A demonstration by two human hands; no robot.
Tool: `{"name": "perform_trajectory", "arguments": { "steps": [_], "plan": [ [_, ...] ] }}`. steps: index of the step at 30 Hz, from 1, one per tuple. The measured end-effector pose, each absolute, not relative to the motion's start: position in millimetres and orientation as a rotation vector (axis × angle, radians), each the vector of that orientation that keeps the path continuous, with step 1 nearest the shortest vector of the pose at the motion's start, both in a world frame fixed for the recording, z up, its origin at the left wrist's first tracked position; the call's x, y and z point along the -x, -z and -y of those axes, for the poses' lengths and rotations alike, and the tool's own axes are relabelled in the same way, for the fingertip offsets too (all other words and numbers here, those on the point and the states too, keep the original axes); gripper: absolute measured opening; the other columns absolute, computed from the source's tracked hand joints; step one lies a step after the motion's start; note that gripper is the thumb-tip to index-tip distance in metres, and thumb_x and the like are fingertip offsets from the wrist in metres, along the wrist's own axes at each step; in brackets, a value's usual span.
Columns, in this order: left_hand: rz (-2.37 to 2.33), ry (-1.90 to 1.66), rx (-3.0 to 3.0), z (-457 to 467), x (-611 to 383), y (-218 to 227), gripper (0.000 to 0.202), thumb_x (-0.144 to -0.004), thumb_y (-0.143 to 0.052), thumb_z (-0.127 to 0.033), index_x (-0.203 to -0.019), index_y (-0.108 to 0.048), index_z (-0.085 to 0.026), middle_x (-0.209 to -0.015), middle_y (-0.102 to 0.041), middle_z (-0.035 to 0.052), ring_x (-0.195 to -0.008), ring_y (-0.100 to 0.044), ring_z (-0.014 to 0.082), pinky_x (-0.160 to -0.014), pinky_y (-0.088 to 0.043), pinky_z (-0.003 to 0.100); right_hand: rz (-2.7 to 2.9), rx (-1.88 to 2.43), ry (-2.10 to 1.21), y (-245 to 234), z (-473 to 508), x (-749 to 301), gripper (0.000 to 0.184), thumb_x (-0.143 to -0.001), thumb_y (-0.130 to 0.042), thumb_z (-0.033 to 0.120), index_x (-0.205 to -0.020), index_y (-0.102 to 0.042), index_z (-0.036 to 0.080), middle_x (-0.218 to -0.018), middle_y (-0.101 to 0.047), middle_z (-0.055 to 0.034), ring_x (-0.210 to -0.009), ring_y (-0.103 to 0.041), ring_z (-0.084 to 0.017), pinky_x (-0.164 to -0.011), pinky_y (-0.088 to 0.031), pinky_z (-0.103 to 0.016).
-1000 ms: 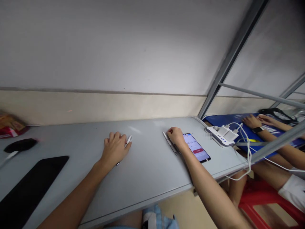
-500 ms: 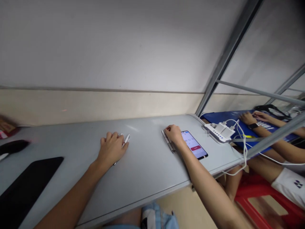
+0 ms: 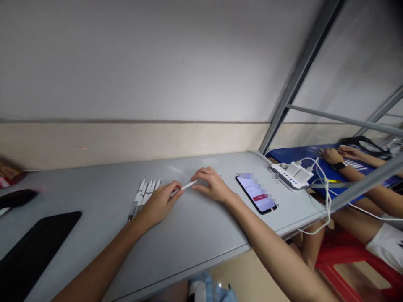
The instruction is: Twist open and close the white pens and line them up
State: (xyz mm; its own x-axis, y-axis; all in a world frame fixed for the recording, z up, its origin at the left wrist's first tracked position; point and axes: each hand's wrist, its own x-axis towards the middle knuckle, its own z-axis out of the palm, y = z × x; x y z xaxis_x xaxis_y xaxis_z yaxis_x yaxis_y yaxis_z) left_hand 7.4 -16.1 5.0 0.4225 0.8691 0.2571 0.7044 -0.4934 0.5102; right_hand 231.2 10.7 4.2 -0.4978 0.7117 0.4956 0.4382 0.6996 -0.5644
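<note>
My left hand point(image 3: 163, 201) is closed, pinching a white pen point(image 3: 188, 185) between thumb and fingers above the grey desk point(image 3: 189, 235). My right hand point(image 3: 212, 184) curls its thumb and index finger around the pen's other end. Beside and partly behind my left hand, several white pens with grey grips point(image 3: 141, 193) lie side by side on the desk. Their lower right portions are hidden by the hand. A small white tip shows just behind my right hand; most of that thing is hidden.
A phone point(image 3: 256, 195) with a lit screen lies right of my right hand. Farther right are a power strip point(image 3: 288, 178) with white cables and a metal frame post point(image 3: 292, 88). A black pad point(image 3: 40, 247) lies at left. Another person's hands point(image 3: 330, 156) are over a blue table.
My right hand has moved left from beside the phone to the pen. My left hand has shifted right and now holds a pen, uncovering the row of pens.
</note>
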Motion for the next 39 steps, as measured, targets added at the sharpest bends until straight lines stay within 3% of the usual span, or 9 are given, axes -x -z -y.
{"name": "perform_trajectory", "arguments": {
  "steps": [3,6,12,20,28,32,35,37,39],
  "plan": [
    [-1.335,-0.692,-2.352,17,-7,-6,0.029,-0.095,-0.036,-0.043,-0.098,-0.056,-0.021,-0.088,-0.065,0.0008,-0.081,-0.060,0.0165,-0.072,-0.042,0.027,2.005,0.976,-0.702,-8,-13,-241,0.031,-0.091,-0.051,0.044,-0.077,-0.064,0.019,-0.071,-0.058,-0.0007,-0.067,-0.049,-0.014,-0.064,-0.036,-0.025],
    [-1.402,-0.669,-2.444,17,-5,-6,0.031,-0.097,-0.032,-0.041,-0.099,-0.055,-0.021,-0.089,-0.063,0.0021,-0.081,-0.059,0.0176,-0.072,-0.042,0.029,1.792,1.051,-0.877,-12,-13,-247,0.042,-0.090,-0.049,0.049,-0.065,-0.057,0.017,-0.058,-0.046,0.0027,-0.055,-0.040,-0.010,-0.055,-0.030,-0.023],
    [-1.445,-0.685,-2.813,11,4,-5,0.029,-0.099,-0.028,-0.030,-0.094,-0.055,-0.019,-0.089,-0.060,0.0050,-0.085,-0.053,0.0206,-0.076,-0.039,0.033,1.568,1.063,-1.553,-10,-7,-239,0.052,-0.086,-0.048,0.061,-0.069,-0.061,0.014,-0.057,-0.048,0.0019,-0.047,-0.037,-0.007,-0.044,-0.024,-0.022],
    [-1.428,-0.629,-2.935,15,1,-8,0.024,-0.098,-0.029,-0.025,-0.093,-0.052,-0.019,-0.087,-0.058,0.0051,-0.082,-0.050,0.0214,-0.074,-0.036,0.036,1.308,0.940,-2.050,-6,-9,-236,0.045,-0.084,-0.055,0.056,-0.068,-0.054,0.013,-0.052,-0.035,0.0063,-0.042,-0.024,-0.004,-0.039,-0.010,-0.021],
    [-1.474,-0.689,-2.866,15,3,-6,0.025,-0.095,-0.031,-0.021,-0.078,-0.049,-0.020,-0.074,-0.055,0.0033,-0.074,-0.049,0.0202,-0.071,-0.036,0.034,1.546,0.926,-1.885,-7,-4,-234,0.042,-0.088,-0.050,0.051,-0.069,-0.054,0.015,-0.056,-0.038,0.0048,-0.046,-0.029,-0.006,-0.044,-0.022,-0.022],
    [-1.437,-0.654,-2.655,11,6,-1,0.023,-0.092,-0.032,-0.018,-0.073,-0.046,-0.021,-0.069,-0.056,0.0005,-0.067,-0.051,0.0173,-0.066,-0.036,0.030,1.941,0.952,-1.359,-4,-4,-232,0.038,-0.091,-0.048,0.046,-0.071,-0.056,0.016,-0.059,-0.042,0.0034,-0.053,-0.037,-0.009,-0.052,-0.029,-0.023],
    [-1.485,-0.626,-2.520,7,8,4,0.026,-0.093,-0.032,-0.024,-0.070,-0.044,-0.021,-0.063,-0.052,-0.0012,-0.061,-0.050,0.0162,-0.060,-0.033,0.028,2.067,0.949,-0.929,-1,-5,-229,0.024,-0.090,-0.052,0.037,-0.086,-0.064,0.016,-0.071,-0.055,0.0006,-0.063,-0.045,-0.011,-0.058,-0.033,-0.023],
    [-1.470,-0.652,-2.497,5,9,6,0.028,-0.095,-0.031,-0.028,-0.071,-0.044,-0.021,-0.065,-0.053,-0.0010,-0.063,-0.051,0.0162,-0.061,-0.034,0.028,2.014,0.938,-0.828,1,-6,-227,0.022,-0.086,-0.058,0.034,-0.100,-0.064,0.018,-0.085,-0.062,-0.0014,-0.070,-0.050,-0.012,-0.063,-0.037,-0.023],
    [-1.426,-0.690,-2.525,4,9,8,0.028,-0.095,-0.030,-0.029,-0.074,-0.046,-0.021,-0.070,-0.054,0.0000,-0.067,-0.052,0.0166,-0.065,-0.036,0.028,1.968,0.992,-0.832,1,-6,-227,0.025,-0.086,-0.058,0.037,-0.100,-0.065,0.018,-0.084,-0.062,-0.0016,-0.069,-0.052,-0.012,-0.063,-0.038,-0.023]
  ]
}}
